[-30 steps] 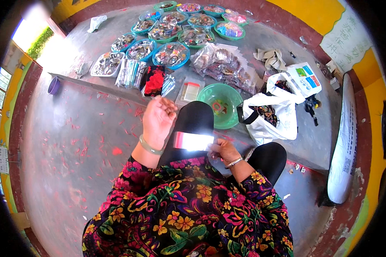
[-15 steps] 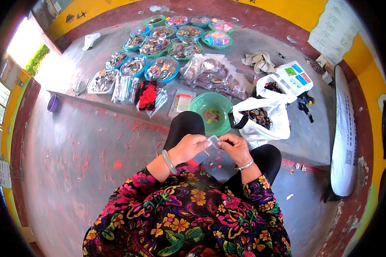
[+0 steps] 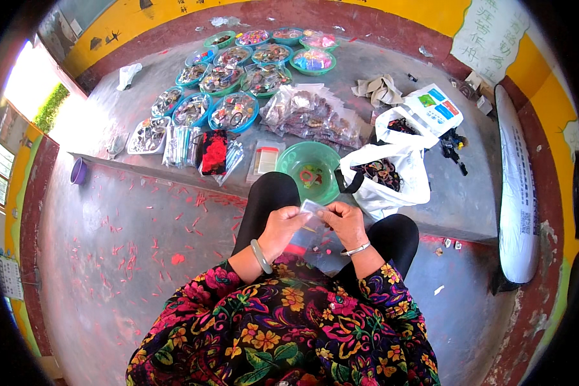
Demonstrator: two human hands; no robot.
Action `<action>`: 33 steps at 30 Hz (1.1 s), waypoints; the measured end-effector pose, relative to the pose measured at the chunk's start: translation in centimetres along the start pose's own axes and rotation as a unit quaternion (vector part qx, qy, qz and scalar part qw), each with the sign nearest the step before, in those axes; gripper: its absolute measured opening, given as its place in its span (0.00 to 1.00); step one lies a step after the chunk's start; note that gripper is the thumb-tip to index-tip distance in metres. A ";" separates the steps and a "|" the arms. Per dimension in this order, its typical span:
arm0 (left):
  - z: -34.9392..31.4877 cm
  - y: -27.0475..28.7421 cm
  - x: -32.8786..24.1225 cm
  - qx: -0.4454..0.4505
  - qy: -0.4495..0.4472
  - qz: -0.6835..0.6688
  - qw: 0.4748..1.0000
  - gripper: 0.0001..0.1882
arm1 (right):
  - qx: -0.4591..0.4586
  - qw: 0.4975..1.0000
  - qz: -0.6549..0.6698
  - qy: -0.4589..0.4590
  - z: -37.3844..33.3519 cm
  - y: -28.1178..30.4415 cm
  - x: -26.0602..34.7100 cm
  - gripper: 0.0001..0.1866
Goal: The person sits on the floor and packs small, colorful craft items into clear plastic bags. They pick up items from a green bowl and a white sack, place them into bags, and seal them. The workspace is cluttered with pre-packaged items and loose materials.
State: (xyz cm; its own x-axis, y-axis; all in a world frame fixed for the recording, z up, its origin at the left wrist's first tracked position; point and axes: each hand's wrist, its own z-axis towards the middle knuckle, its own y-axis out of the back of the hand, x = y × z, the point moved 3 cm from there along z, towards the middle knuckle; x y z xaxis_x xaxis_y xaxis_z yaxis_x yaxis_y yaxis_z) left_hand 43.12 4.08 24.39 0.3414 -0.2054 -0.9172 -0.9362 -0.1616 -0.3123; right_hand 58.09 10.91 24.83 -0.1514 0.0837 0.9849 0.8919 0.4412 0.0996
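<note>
A small clear plastic bag (image 3: 311,207) is stretched between my two hands above my lap. My left hand (image 3: 283,228) pinches its left side, and my right hand (image 3: 343,223) grips the upper right edge between thumb and fingers. The bag's lower part hangs down with a reddish strip near its bottom; what is inside, if anything, I cannot make out. Just beyond my hands stands a green plastic basin (image 3: 309,168) with a few small coloured bands at its bottom. A stack of clear bags (image 3: 264,158) lies to the left of the basin.
White sacks (image 3: 392,183) of dark bands stand right of the basin. Packed plastic bags (image 3: 312,109) lie in a heap behind it. Several filled bowls (image 3: 233,110) crowd the far left of the raised ledge. A purple bucket (image 3: 78,171) stands at the left; red scraps litter the floor.
The bag has tilted and more of it shows between my hands, which have shifted slightly left. The view has turned a little; both hands still grip the bag.
</note>
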 end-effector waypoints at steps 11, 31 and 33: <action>-0.1 0.7 0.4 -0.022 0.032 -0.100 0.994 0.09 | -0.032 0.999 -0.013 0.020 -0.2 -0.3 0.0 0.09; -0.5 3.1 0.1 -0.076 -0.030 -0.106 0.991 0.10 | -0.111 0.975 0.192 0.014 -0.5 -0.2 0.1 0.07; -0.5 3.3 0.2 -0.086 -0.035 -0.129 0.987 0.09 | -0.123 0.969 0.212 0.021 -0.5 0.0 0.1 0.07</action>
State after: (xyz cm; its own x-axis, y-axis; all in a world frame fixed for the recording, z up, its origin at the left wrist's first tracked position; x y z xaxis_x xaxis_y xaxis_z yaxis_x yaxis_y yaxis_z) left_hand 40.12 3.06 23.24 0.5545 -0.0705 -0.8292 -0.7887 -0.3622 -0.4967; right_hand 58.26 10.44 24.95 0.2633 0.1716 0.9493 0.9459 0.1476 -0.2890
